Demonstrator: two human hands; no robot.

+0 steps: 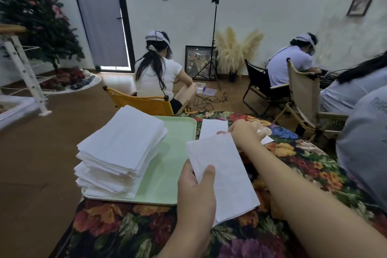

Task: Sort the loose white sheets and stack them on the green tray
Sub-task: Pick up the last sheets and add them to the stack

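- Held white sheet [224, 176]: a long, thin sheet raised over the counter [303, 159], its left edge over the right rim of the green tray [167, 174].
- Left hand [195, 190]: grips the sheet's near left edge, thumb on top and fingers [186, 168] curled beneath.
- Right hand [247, 132]: reaches past the sheet's far end, fingers bent; whether they pinch the far corner or one of the loose sheets is not clear.
- Loose sheets: one [213, 128] lies flat on the counter just beyond the tray's far right corner; a small white piece [267, 139] shows beside the right wrist.
- Stack [119, 153]: a tall pile of white sheets on the tray's left half, its edges uneven and its near-left side reaching the tray rim.
- Likely hazards: the limp sheet could fold or drag across the pile as it is laid, pushing the top layers askew; the tall, ragged pile may slump over the tray's left rim if nudged.
- Surroundings: a floral cloth [314, 169] covers the counter; other people sit on chairs beyond.
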